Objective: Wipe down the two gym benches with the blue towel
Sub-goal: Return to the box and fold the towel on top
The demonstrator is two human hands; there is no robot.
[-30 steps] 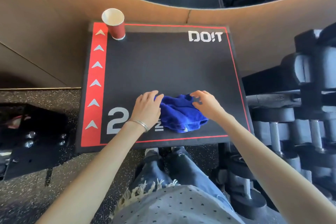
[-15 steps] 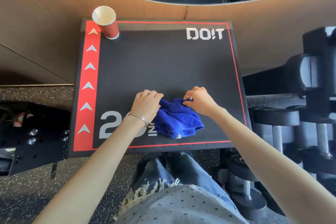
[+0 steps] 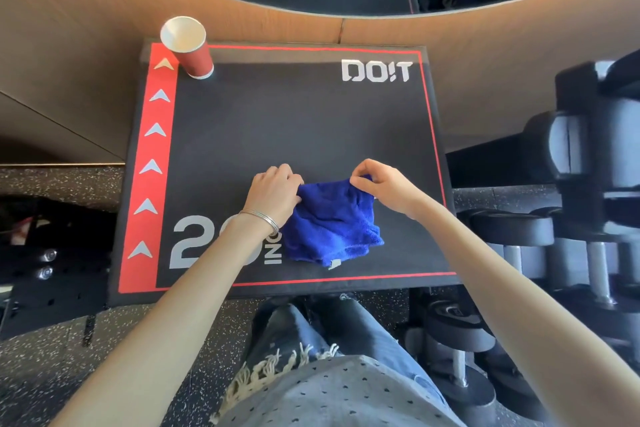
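Observation:
The blue towel point(image 3: 330, 222) lies crumpled on the near half of a black padded bench top point(image 3: 294, 128) with a red border, white arrows and "DO!T" lettering. My left hand point(image 3: 275, 192) pinches the towel's upper left edge, a bangle on its wrist. My right hand point(image 3: 382, 185) pinches the upper right corner between thumb and fingers and lifts it slightly. The towel's lower part rests on the pad beside the large white number. A second bench is not visible.
A red paper cup point(image 3: 190, 47) stands at the pad's far left corner. A wooden wall panel and a mirror are behind the pad. Dumbbells on a rack point(image 3: 554, 236) crowd the right side. Black equipment point(image 3: 41, 263) sits on the speckled floor at left.
Both hands went from resting beside the bunched towel to pinching its top edge and pulling it apart, so the towel is spread wider.

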